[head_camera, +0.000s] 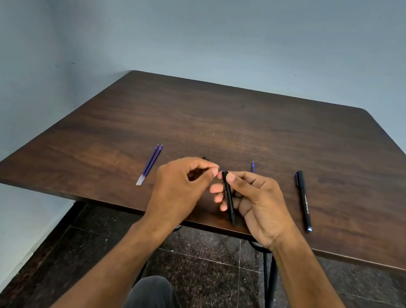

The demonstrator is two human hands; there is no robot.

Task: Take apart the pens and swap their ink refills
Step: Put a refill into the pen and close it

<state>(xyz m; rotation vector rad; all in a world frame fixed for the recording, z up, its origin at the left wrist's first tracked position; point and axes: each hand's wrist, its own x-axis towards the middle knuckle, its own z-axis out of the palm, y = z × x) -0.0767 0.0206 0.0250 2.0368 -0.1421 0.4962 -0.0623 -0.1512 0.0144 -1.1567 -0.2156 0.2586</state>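
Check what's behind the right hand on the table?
A short blue tip pokes out beyond the right hand, probably a refill; the hand covers the rest, so its length is unknown. The hand holds a black pen barrel. Something dark shows behind the left hand, unidentifiable.

Single view, head-mounted, wide-angle: looks forward and steeply down from above the seated person's lap, facing a blue-grey wall [220, 21] across the desk [255, 125]. Near range: the desk's near edge crosses the lower middle of the frame, both forearms enter from the bottom corners, and the left hand [180, 185] and right hand [255, 204] meet close to centre; knees and dark tiled floor [205, 257] fill the bottom strip. Lens distortion bows the desk's edges and spreads its far corners; no second view shares the scene.
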